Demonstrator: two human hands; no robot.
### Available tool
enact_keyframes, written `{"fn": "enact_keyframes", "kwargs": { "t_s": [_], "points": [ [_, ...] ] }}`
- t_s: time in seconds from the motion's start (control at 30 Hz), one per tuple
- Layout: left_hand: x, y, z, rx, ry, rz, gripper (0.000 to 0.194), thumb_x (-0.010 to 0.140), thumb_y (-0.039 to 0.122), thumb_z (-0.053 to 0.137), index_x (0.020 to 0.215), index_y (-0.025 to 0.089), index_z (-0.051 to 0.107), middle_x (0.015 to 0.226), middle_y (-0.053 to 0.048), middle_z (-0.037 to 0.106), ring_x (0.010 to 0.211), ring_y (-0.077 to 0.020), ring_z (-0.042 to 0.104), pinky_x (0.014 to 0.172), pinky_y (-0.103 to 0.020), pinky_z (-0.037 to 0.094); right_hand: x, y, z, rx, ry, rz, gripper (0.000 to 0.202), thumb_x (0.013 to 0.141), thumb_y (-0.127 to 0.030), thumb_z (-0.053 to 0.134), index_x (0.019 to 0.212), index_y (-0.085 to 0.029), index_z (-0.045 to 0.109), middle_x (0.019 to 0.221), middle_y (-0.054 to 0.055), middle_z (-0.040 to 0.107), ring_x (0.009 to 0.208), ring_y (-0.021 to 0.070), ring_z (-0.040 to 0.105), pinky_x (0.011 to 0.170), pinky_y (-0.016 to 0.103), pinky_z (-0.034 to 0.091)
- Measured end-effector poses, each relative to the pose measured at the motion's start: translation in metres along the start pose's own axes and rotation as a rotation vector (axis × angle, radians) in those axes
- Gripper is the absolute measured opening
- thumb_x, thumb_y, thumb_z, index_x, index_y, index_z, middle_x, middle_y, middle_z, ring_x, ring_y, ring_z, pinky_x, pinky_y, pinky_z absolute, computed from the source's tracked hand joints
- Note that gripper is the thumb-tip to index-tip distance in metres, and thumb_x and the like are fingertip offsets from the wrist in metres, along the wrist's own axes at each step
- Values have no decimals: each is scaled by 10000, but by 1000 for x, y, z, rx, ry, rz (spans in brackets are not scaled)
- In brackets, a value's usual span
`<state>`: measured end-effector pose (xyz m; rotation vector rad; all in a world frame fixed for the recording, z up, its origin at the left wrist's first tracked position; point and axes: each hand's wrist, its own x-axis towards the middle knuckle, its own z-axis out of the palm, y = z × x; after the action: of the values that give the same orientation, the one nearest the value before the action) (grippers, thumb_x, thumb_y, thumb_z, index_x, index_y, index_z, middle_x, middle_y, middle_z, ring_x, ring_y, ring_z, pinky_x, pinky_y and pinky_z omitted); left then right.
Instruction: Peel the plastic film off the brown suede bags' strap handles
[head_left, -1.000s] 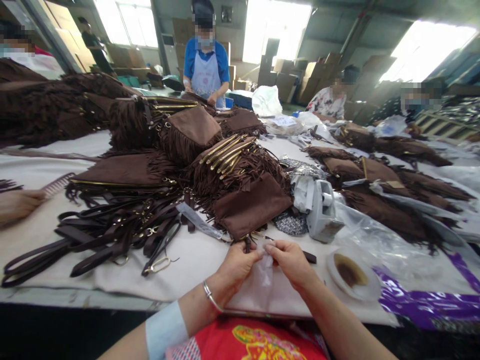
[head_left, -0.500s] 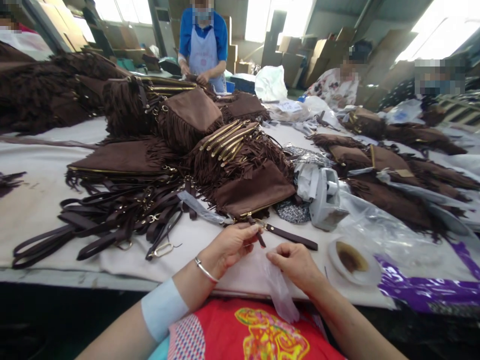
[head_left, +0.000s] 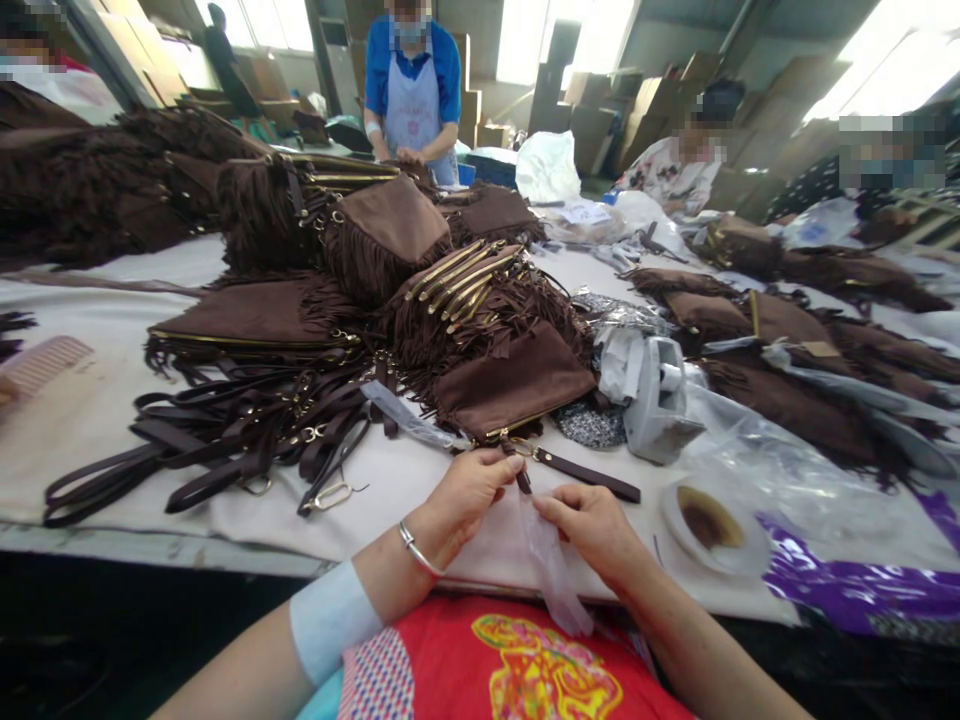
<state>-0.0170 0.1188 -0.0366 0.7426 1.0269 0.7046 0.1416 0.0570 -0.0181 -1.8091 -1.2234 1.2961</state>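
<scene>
My left hand is closed, pinching the short dark-brown zipper pull that hangs from the front pouch's zip. A small clear plastic sleeve is pinched between the thumb and fingers of my right hand. Its upper end meets the tip of the pull, and its lower end hangs over the table edge. The brown suede fringed pouch lies just beyond my hands, its gold zip facing me. A dark wrist strap is clipped beside the pull and lies to the right.
Loose straps lie to the left, with fringed pouches piled behind. A tape dispenser, a tape roll and plastic bags are on the right. A pink comb enters at left. A co-worker stands across the table.
The plastic sleeve has moved up slightly against the tip of the zipper pull. A comb with part of another person's hand has come in at the left edge. The view has shifted slightly.
</scene>
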Motion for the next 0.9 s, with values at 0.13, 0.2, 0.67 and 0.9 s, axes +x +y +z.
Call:
{"fn": "enact_keyframes", "kwargs": {
  "t_s": [0.13, 0.2, 0.67, 0.9],
  "points": [
    [-1, -2, 3, 9, 8, -3, 254, 647, 371, 773, 739, 145, 701, 750, -30, 655, 690, -136, 534, 647, -264, 362, 8, 2, 1, -23, 49, -66, 400, 765, -502, 601, 570, -164, 694, 487, -3, 520, 497, 127, 422, 483, 258, 288],
    [-2, -3, 4, 4, -3, -20, 276, 638, 377, 782, 753, 138, 704, 770, -45, 666, 714, -149, 556, 661, -269, 382, 17, 4, 4, -18, 75, -99, 402, 779, -499, 596, 605, -157, 716, 516, 2, 548, 511, 125, 428, 489, 253, 295],
    [2, -1, -7, -396, 103, -154, 306, 742, 417, 719, 923, 185, 636, 984, -59, 700, 832, -172, 636, 735, -302, 456, 43, 7, 22, 94, 140, -50, 426, 784, -516, 588, 529, -175, 565, 451, -28, 430, 456, 114, 369, 453, 261, 252],
    [1, 8, -2, -474, 179, -100, 179, 716, 270, 712, 866, 184, 665, 903, -18, 694, 810, -148, 611, 680, -271, 457, 41, 2, 30, 190, 127, -37, 444, 756, -558, 619, 520, -193, 524, 452, -39, 423, 450, 113, 367, 444, 256, 273]
  ]
}}
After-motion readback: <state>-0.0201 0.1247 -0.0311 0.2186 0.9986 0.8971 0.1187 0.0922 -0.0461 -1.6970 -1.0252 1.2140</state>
